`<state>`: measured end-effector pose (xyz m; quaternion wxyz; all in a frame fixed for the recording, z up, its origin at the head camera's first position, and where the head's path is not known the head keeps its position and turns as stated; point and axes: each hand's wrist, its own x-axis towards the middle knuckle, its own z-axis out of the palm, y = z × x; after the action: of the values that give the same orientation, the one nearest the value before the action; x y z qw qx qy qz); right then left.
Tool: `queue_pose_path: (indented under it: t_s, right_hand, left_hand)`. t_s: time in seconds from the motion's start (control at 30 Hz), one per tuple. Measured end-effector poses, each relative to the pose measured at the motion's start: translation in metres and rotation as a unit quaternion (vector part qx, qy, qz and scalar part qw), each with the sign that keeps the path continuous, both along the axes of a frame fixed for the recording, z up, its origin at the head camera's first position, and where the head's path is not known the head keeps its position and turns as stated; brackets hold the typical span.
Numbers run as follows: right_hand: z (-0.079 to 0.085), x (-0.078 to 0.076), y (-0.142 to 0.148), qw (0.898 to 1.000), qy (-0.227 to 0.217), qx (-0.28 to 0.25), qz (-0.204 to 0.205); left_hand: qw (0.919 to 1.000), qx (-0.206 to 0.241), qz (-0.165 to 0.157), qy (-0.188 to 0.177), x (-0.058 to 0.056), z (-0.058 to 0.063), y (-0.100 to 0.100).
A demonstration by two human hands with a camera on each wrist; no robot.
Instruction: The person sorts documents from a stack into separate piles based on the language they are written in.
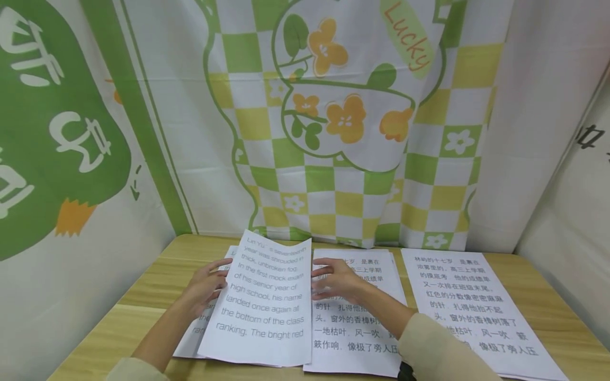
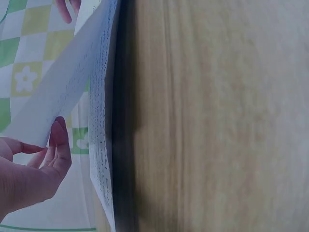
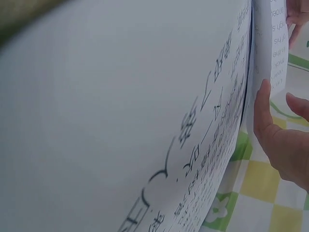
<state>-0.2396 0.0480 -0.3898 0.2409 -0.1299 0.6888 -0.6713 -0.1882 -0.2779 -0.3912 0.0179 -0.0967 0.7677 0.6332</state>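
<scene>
English sheet (image 1: 264, 312) stands tilted between both hands, above a pile (image 1: 187, 346). Left hand (image 1: 202, 291) pinches its left edge; right hand (image 1: 339, 280), fingers extended, thumb apart, meets its right edge. Checked curtain (image 1: 324, 182) behind.

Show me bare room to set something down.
Bare table shows left of the left pages, partly under the left forearm, and right of the right pages. Crowded: the middle, where left hand and right hand flank a raised sheet.
</scene>
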Motion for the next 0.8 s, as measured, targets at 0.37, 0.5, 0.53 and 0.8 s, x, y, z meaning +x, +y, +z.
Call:
queue_pose_path:
  t_s: [0.37,0.5,0.53,0.8]
  right_hand:
    - [0.000,0.001,-0.016,0.999,-0.003,-0.022,0.037]
    - [0.001,0.004,-0.021,0.999,-0.007,-0.019,0.046]
    - [0.001,0.004,-0.022,0.999,-0.010,-0.019,0.046]
    - [-0.003,0.004,-0.026,0.999,-0.016,-0.006,0.047]
  left_hand:
    - [0.9993,-0.023,0.030,0.008,0.001,0.002,-0.014]
    - [0.9986,-0.039,0.035,0.000,0.002,0.003,-0.018]
    - [0.9985,-0.042,0.036,-0.002,0.002,0.004,-0.019]
    - [0.9971,-0.054,0.048,-0.022,0.001,0.003,-0.019]
